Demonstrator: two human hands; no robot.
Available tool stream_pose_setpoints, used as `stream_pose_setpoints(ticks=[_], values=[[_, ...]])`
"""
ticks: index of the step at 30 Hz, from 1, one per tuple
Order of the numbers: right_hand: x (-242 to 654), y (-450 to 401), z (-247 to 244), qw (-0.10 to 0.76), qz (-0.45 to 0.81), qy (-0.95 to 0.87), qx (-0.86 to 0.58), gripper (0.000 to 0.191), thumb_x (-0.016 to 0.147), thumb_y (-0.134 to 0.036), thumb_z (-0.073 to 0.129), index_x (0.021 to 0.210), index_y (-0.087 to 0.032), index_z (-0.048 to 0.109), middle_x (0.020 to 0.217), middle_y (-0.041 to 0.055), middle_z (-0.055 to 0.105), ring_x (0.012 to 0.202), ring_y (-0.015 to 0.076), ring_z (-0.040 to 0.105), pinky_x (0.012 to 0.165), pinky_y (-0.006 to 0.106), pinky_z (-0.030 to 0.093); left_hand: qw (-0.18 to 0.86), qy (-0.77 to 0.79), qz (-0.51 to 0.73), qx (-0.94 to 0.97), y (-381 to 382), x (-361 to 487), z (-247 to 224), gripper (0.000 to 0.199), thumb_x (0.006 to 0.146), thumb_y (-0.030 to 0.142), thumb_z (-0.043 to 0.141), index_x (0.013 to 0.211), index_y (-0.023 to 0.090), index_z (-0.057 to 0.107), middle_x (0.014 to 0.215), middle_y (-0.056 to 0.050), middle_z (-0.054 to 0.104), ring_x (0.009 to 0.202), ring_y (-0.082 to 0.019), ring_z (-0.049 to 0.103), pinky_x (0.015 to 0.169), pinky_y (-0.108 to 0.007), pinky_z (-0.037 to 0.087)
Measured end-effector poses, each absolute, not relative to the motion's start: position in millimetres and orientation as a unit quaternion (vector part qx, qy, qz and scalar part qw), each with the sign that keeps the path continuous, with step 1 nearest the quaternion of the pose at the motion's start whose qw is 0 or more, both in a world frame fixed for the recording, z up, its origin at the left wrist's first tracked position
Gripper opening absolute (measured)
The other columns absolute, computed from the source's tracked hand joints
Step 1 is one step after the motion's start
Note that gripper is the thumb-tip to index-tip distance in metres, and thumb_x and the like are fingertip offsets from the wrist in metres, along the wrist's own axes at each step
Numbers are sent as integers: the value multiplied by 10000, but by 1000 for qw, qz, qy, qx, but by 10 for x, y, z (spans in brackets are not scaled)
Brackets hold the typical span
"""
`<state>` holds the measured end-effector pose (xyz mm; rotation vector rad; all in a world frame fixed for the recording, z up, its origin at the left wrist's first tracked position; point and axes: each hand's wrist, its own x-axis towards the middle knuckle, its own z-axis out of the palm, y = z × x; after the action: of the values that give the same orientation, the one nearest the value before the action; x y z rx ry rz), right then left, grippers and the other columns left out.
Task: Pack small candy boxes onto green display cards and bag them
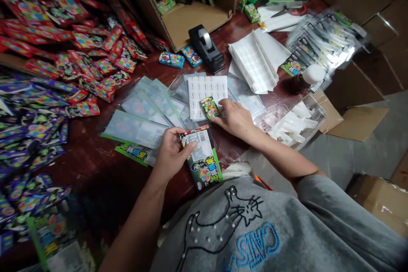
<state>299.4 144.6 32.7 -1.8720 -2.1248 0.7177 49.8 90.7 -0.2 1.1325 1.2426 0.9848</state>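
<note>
My left hand (pixel 174 151) grips a flat printed packet (pixel 205 170) by its upper edge, thumb on top. The packet has a green border, colourful lettering and a white barcode label, and a strip of red shows at its top end. My right hand (pixel 236 119) pinches a small green candy box (pixel 209 107) between thumb and fingers, just over a white sheet of printed stickers (pixel 207 86). Beside my left hand, several clear plastic bags (pixel 135 129) with green edges lie fanned out on the dark red table (pixel 86 148).
Red boxes (pixel 79 38) and purple boxes (pixel 35 123) are heaped at left. A carton (pixel 188 25) of green boxes stands behind a tape dispenser (pixel 207 49). At right are paper sheets (pixel 255 59), a white-capped bottle (pixel 312 75), stacked packets (pixel 321 42) and scissors (pixel 298 10).
</note>
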Motion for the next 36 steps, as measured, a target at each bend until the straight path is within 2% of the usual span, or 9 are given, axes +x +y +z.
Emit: stream_pose_setpoints(ticks=[3,6,11,16,20,24,29,33,36], values=[[2849,1553,234,110,254,-709,-649,556,980,-376,767,1431,-122,565,1319,209,746,1219,381,670,899,439,537,564,545,399,476,920,475,34,565,711,383,950,1087,238,554,965,12,694,768,-136,720,680,-243,607],[2871,1655,206,164,327,-701,-612,495,941,-248,770,1392,-143,596,1244,151,760,1099,293,712,906,396,544,576,547,378,476,910,449,84,543,725,409,942,1078,231,569,898,12,722,743,-147,729,676,-252,607],[3003,1691,452,372,393,-696,-473,463,1008,-464,730,1374,-208,610,1217,74,734,1061,207,703,876,323,561,566,540,381,493,897,416,134,471,757,384,919,1037,238,570,841,46,685,670,-120,693,628,-230,584],[2981,1632,692,240,399,-786,-408,344,1061,-447,686,1334,-239,683,1191,47,776,1028,200,714,914,340,535,534,533,421,502,870,485,127,547,739,335,921,1085,257,504,1063,7,697,825,-145,761,726,-273,639],[3034,1735,745,135,351,-848,-373,270,1049,-361,712,1291,-248,752,1191,53,795,1082,245,688,1017,410,490,535,539,439,479,793,563,85,632,716,324,939,1106,272,444,1032,32,657,818,-140,764,736,-275,643],[3053,1800,694,109,359,-887,-269,190,1040,-361,725,1164,-246,814,1205,80,731,1181,262,644,1126,468,461,526,536,470,465,738,596,64,687,700,282,943,1135,285,411,1033,46,663,806,-121,759,757,-271,645],[3015,1484,448,257,386,-817,-344,399,1030,-509,721,1317,-232,713,1468,151,576,1403,301,556,1179,517,494,489,551,485,471,690,507,60,605,761,335,923,1182,272,494,1073,3,708,896,-145,762,809,-291,649],[2865,1080,104,362,531,-641,-419,440,999,-538,748,1280,-238,591,1212,92,664,1079,213,700,917,380,640,480,573,466,473,645,405,17,506,791,400,914,1160,242,606,1031,-11,738,901,-169,759,810,-299,640],[2711,933,-99,396,606,-554,-411,413,999,-512,746,1253,-239,568,1155,61,683,1008,178,714,970,382,643,468,596,433,489,641,312,-23,417,874,486,843,1149,234,657,1020,-29,753,914,-185,745,808,-305,624]])
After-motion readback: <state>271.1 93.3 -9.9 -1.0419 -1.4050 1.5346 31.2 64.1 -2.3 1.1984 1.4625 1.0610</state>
